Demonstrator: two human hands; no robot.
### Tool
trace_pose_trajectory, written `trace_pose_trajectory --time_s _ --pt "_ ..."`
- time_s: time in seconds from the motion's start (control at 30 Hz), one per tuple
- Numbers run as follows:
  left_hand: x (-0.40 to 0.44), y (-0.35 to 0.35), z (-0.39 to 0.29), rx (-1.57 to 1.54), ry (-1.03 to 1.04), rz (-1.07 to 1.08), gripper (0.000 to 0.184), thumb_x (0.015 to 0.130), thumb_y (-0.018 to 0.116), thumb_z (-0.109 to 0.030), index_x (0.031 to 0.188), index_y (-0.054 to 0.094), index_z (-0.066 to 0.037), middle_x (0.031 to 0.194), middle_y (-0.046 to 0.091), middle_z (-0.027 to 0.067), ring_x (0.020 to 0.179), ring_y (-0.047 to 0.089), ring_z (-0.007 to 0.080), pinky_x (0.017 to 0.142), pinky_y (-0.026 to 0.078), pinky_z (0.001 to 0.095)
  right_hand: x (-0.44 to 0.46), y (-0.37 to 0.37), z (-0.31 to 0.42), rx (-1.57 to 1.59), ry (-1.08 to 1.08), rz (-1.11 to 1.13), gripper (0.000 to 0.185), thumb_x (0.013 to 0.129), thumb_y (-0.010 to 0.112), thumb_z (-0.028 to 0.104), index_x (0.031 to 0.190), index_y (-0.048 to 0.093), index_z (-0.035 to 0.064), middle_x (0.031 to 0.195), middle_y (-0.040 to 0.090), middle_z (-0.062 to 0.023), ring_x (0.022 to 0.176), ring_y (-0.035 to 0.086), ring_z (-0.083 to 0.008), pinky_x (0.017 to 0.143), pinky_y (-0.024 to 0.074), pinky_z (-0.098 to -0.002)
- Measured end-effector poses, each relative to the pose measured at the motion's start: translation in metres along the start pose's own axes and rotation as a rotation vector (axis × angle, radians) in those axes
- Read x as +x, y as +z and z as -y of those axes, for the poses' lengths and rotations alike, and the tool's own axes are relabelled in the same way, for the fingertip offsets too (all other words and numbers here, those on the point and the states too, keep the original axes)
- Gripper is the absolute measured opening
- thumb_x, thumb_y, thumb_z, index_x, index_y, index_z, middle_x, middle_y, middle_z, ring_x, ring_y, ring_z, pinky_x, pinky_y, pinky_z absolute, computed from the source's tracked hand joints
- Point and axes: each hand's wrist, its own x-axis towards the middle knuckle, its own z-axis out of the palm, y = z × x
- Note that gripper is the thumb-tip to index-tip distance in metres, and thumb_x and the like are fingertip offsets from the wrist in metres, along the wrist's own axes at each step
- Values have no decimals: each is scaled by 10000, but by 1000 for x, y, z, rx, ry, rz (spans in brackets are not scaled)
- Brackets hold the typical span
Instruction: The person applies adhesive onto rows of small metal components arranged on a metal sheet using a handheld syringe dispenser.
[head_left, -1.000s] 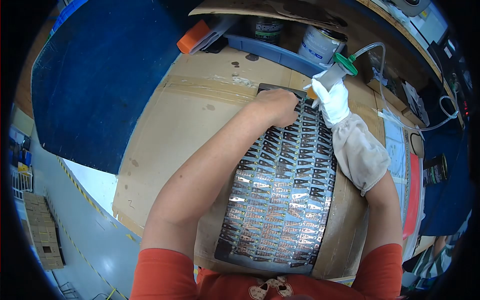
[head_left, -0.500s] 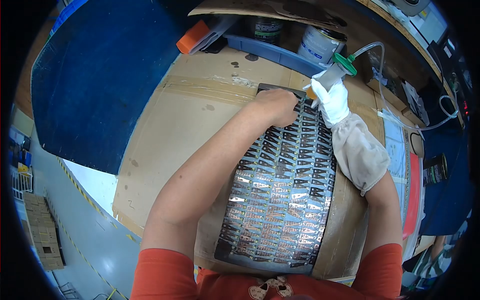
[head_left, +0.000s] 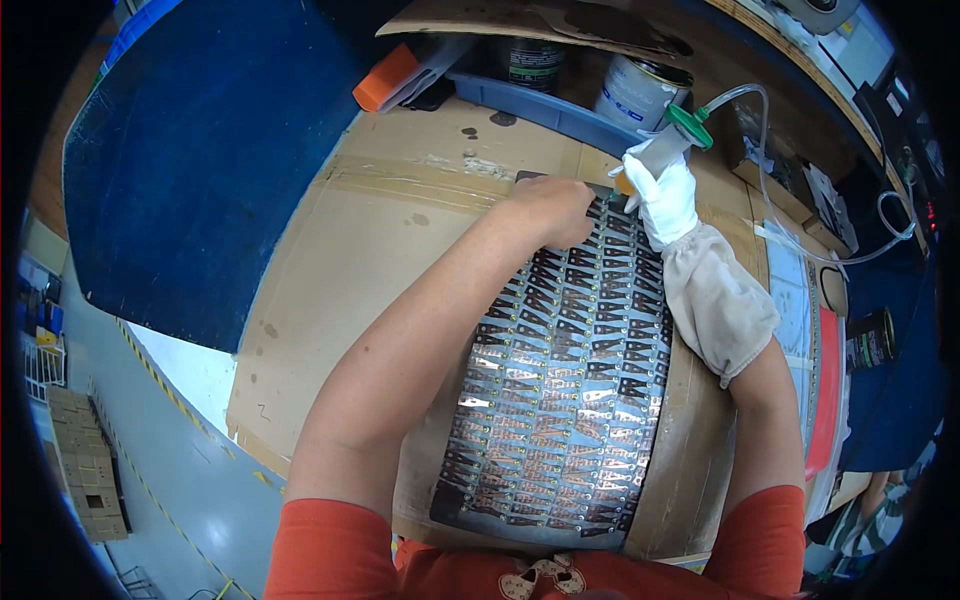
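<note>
The right grip (head_left: 664, 198) grasps the syringe (head_left: 664, 149); the plate (head_left: 450, 504) lies under the left grip (head_left: 556, 211); whether that clenches anything, I cannot tell.

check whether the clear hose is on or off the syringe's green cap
On: the clear hose runs right up to the green cap, with no gap showing between them.

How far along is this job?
Laying out looks done: rows of small pieces cover most of the plate. In progress: the right hand holds a syringe at the far end, near the left hand. How many pieces remain to treat, I can't tell.
</note>
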Motion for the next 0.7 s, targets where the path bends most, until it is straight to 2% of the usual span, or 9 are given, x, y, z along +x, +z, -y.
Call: trace_pose_trajectory --time_s 0.43,0.7 --pt "3 -2 -1 32 -29 26 427 824 526 -253 1211 538 -74 1165 567 163 1090 532 300 955 401 371 2 1 -3 -11 -15 -3 221 808 635 119 966 522 14 813 621 -70 710 623 -125 448 459 -220" --pt "4 -3 -4 44 -43 38 418 824 529 -260 1201 548 -81 1157 573 160 1085 535 298 951 403 373 1 0 -5 12 2 7 228 807 637 128 967 520 15 812 619 -70 668 602 -113 433 452 -217"
